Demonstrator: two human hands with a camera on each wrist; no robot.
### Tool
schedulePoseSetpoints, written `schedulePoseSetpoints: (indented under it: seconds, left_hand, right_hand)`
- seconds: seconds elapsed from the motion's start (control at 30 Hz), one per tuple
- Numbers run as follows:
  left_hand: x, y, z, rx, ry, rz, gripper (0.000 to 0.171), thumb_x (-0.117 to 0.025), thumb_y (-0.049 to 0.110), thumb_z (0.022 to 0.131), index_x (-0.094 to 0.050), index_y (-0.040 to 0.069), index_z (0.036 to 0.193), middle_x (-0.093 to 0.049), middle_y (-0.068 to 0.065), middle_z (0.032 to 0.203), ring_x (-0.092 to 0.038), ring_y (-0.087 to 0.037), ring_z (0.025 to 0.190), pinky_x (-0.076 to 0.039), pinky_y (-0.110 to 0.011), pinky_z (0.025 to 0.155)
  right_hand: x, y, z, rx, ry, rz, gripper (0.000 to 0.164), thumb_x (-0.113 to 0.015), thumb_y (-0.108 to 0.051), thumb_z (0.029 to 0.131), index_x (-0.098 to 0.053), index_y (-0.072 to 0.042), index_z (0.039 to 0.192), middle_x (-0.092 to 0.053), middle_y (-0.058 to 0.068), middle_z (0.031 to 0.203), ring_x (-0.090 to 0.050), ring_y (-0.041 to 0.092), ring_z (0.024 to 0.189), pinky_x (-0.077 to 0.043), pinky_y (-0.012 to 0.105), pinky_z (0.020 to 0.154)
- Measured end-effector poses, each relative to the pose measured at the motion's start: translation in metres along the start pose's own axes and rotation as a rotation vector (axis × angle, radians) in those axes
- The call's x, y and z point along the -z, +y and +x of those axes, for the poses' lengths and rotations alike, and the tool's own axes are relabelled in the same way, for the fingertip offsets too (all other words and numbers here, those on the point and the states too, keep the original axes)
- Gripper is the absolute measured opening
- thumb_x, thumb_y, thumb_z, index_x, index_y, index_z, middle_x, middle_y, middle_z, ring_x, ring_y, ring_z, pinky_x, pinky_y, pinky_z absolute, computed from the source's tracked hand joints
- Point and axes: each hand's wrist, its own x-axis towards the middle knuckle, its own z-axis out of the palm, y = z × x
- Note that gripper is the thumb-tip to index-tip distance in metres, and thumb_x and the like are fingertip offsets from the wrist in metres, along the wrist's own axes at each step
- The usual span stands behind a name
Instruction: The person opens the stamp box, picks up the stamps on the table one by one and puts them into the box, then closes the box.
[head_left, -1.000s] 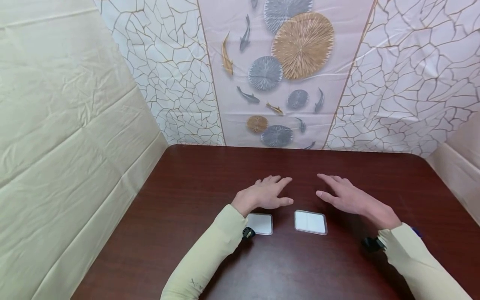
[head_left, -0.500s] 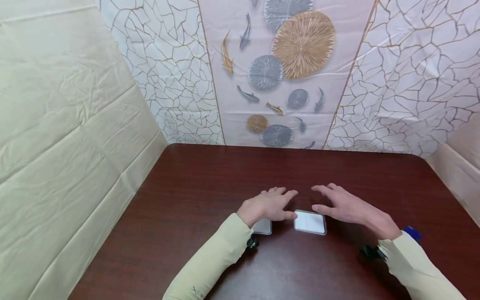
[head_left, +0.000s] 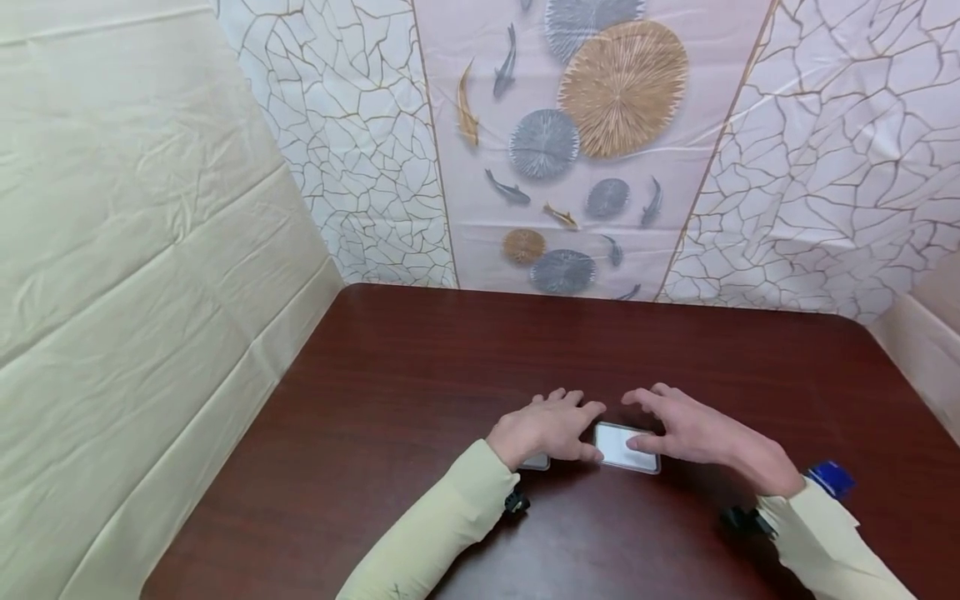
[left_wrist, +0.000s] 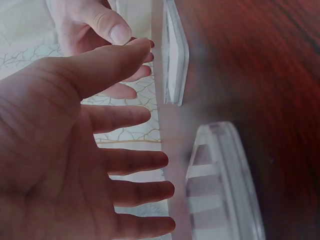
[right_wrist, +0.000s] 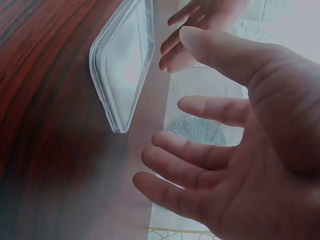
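Note:
Two flat, clear-edged rectangular cases with white faces lie on the dark red wood table. My left hand hovers palm down over the left case, hiding most of it in the head view; its fingers are spread and hold nothing. The right case lies between my hands, with the left thumb tip at its left edge in the head view. My right hand is above the right end of that case, and its thumb overlaps the white face. Its fingers are loosely bent around nothing.
A small blue object lies on the table beside the right forearm, partly behind the sleeve. Black wrist cameras sit under both sleeves. A patterned backdrop rises at the table's far edge, with pale cloth along the left.
Both hands have come lower and nearer to the person, over the cases. The left hand now covers more of the left case. More of the blue object shows beside the right sleeve.

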Motion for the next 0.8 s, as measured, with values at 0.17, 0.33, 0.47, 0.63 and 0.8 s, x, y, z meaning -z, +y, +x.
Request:
schedulePoseSetpoints:
  seconds: [0.17,0.33,0.47,0.63,0.8]
  left_hand:
    - [-0.003,0.004,0.005,0.002,-0.007,0.017,0.070,-0.060,0.057,0.090,-0.032,0.038,0.151,-0.027,0.001,0.161,-0.024,-0.025,0.150,-0.028,-0.047,0.118]
    - [-0.007,0.007,0.007,-0.001,-0.002,0.052,0.070,-0.061,0.058,0.089,-0.034,0.037,0.150,-0.029,0.000,0.160,-0.026,-0.026,0.149,-0.032,-0.047,0.116]
    - [-0.010,0.007,0.005,0.005,0.005,0.066,0.070,-0.061,0.058,0.089,-0.035,0.036,0.150,-0.028,-0.001,0.161,-0.024,-0.028,0.150,-0.032,-0.049,0.115]
    - [-0.013,0.007,0.004,0.010,0.018,0.079,0.068,-0.062,0.057,0.089,-0.036,0.036,0.149,-0.029,-0.001,0.160,-0.025,-0.028,0.150,-0.033,-0.048,0.115]
    - [-0.013,0.008,0.005,0.000,0.023,0.094,0.067,-0.063,0.055,0.089,-0.038,0.035,0.147,-0.030,-0.002,0.160,-0.027,-0.028,0.149,-0.035,-0.048,0.114]
  right_hand:
    - [0.000,0.000,-0.002,-0.008,-0.017,-0.009,0.062,-0.076,-0.044,0.082,-0.055,-0.010,0.129,-0.056,0.008,0.109,-0.052,0.021,0.096,-0.047,0.034,0.075]
    - [-0.003,-0.001,-0.001,-0.019,-0.035,-0.014,0.060,-0.077,-0.042,0.081,-0.055,-0.012,0.129,-0.055,0.007,0.109,-0.050,0.021,0.096,-0.046,0.034,0.075]
    - [-0.009,-0.005,0.003,-0.029,-0.055,-0.008,0.060,-0.078,-0.041,0.080,-0.055,-0.014,0.129,-0.053,0.008,0.110,-0.048,0.021,0.096,-0.044,0.033,0.074]
    - [-0.015,-0.007,0.003,-0.029,-0.062,-0.012,0.060,-0.081,-0.039,0.078,-0.056,-0.015,0.128,-0.052,0.007,0.108,-0.046,0.021,0.095,-0.042,0.030,0.071]
    - [-0.016,-0.008,0.000,-0.012,-0.043,-0.039,0.064,-0.081,-0.042,0.076,-0.057,-0.014,0.129,-0.052,0.008,0.108,-0.045,0.021,0.095,-0.042,0.029,0.070]
